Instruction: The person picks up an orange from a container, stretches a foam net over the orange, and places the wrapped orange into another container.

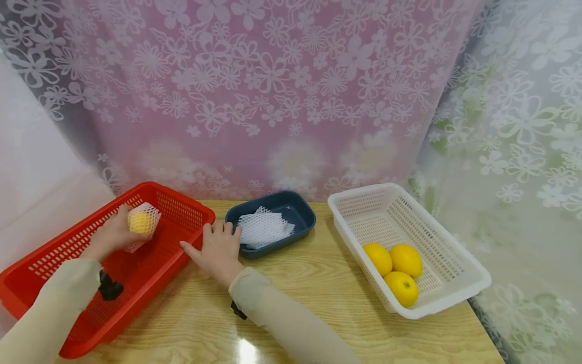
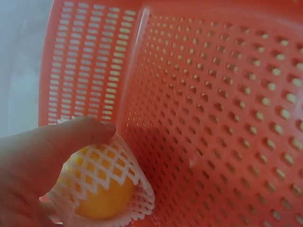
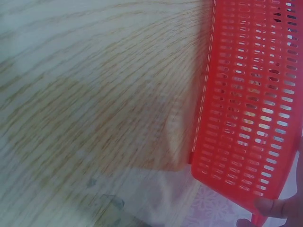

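Inside the red basket point(image 1: 170, 202), my left hand point(image 1: 111, 231) grips an orange point(image 1: 140, 222) wrapped in a white foam net point(image 1: 153, 211). The left wrist view shows the thumb across the top of the netted orange point(image 2: 106, 201), low by the basket's perforated wall. My right hand point(image 1: 219, 253) lies with fingers spread between the red basket and a dark blue tray point(image 1: 300, 217). Its thumb is at the basket's rim, and its fingertips are right at the tray's near left edge. In the right wrist view, fingers point(image 3: 279, 207) show at the red basket's corner.
White foam nets point(image 1: 263, 228) lie piled in the blue tray. On the right, a white basket point(image 1: 447, 247) holds three oranges point(image 1: 402, 288). All stand on a wood-grain table point(image 1: 291, 298), with a flowered curtain point(image 1: 282, 101) close behind and another at the right edge.
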The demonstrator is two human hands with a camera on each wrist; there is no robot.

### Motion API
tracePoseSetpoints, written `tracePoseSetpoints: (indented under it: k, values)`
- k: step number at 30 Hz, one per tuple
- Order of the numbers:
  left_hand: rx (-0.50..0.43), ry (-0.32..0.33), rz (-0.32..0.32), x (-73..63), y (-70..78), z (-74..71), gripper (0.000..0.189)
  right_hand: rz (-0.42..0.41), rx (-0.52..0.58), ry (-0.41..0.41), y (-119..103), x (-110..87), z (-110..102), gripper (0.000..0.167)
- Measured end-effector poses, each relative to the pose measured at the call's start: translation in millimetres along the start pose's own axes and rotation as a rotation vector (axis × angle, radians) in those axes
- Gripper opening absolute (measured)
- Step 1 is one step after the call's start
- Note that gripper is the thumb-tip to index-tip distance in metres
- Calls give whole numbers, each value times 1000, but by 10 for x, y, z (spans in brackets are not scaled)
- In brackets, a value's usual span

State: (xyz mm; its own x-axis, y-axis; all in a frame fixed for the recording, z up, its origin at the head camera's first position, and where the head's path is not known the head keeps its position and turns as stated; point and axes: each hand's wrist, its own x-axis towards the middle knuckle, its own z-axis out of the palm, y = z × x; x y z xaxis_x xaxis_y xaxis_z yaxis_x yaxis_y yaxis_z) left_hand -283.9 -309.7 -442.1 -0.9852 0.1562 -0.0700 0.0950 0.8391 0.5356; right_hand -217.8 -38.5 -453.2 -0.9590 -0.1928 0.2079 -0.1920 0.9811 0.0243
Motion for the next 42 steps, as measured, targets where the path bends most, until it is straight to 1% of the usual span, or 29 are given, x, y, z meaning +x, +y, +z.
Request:
tracePoseSetpoints:
  k: [3,8,16,24,30,35,37,42]
  values:
    - [10,9,14,16,0,12,98,-1,15,-1,0,0,-2,80]
    - [42,-6,15,29,12,47,96,-7,13,10,4,-3,-13,79]
    - [81,-8,1,35,23,73,102,-6,6,13,14,-6,-12,79]
    - [114,-10,6,48,-14,110,103,-17,-5,18,17,-5,-8,80]
    - [96,-12,14,32,-12,58,102,-23,-18,-1,-2,5,-31,81]
    - [94,-24,18,15,66,-14,97,-29,-32,20,11,7,-64,81]
    - [100,-23,25,12,82,-28,95,-35,-31,37,13,7,-78,78]
    - [123,-25,47,3,82,-52,90,-61,-3,58,15,0,-135,65]
